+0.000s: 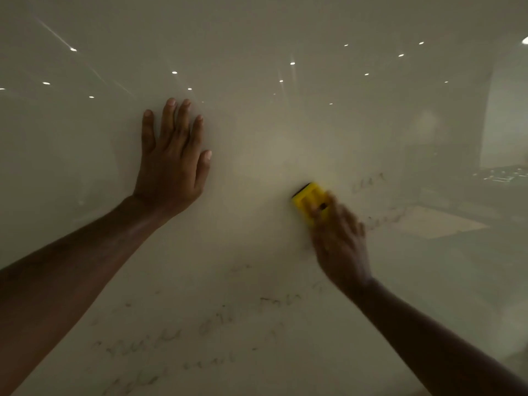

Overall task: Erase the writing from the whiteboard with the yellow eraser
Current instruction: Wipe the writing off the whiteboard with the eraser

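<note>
Most of the view is the glossy board [285,124], with faint smeared writing [217,324] low down. The left hand [171,158] lies flat on it, fingers [183,118] spread and released. The blurred right hand [340,244] grips the eraser [307,198], pressed against the board's middle.

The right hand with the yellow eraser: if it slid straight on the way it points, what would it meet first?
Probably nothing solid. The right hand points the yellow eraser up and left over bare whiteboard; the left hand lies off to the side of that line.
</note>
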Demonstrator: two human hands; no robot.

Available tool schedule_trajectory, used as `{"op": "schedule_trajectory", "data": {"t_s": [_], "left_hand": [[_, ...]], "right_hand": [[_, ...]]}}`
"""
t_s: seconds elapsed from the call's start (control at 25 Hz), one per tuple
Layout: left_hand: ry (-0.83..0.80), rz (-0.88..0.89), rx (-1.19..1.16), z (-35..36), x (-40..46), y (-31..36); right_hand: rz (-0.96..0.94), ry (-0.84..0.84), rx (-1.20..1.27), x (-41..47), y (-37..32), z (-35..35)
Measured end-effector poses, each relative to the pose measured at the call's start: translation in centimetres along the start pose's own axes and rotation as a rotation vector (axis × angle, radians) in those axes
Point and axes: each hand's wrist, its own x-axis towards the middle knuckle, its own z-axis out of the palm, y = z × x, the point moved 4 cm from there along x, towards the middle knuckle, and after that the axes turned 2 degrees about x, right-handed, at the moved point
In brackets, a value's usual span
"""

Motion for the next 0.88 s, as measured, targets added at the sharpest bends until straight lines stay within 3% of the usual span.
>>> {"op": "schedule_trajectory", "data": {"t_s": [0.08,0.16,0.36,0.44,0.52,0.72,0.8,0.88], "left_hand": [[-0.005,0.018,-0.006,0.3,0.5,1.0],[0.001,0.040,-0.016,0.6,0.9,2.0],[0.026,0.055,-0.027,1.3,1.5,4.0],[0.028,0.053,-0.017,1.4,1.7,4.3],[0.030,0.056,-0.011,1.6,1.9,4.7],[0.026,0.109,-0.040,2.1,2.2,7.1],[0.032,0.117,-0.048,2.3,2.3,7.9],[0.041,0.120,-0.059,2.5,2.3,8.2]], "right_hand": [[-0.353,-0.160,-0.033,-3.0,-1.6,0.9],[-0.447,-0.166,-0.055,-2.5,0.4,0.5],[0.301,0.161,-0.013,2.7,10.9,-3.2],[0.473,0.221,0.031,2.2,11.5,-3.3],[0.398,0.182,0.018,0.3,9.1,-2.5],[-0.271,-0.152,-0.050,-6.1,3.7,-0.5],[-0.197,-0.116,-0.060,-5.3,6.6,-1.2],[0.108,0.032,-0.071,-4.0,11.2,-2.2]]}}
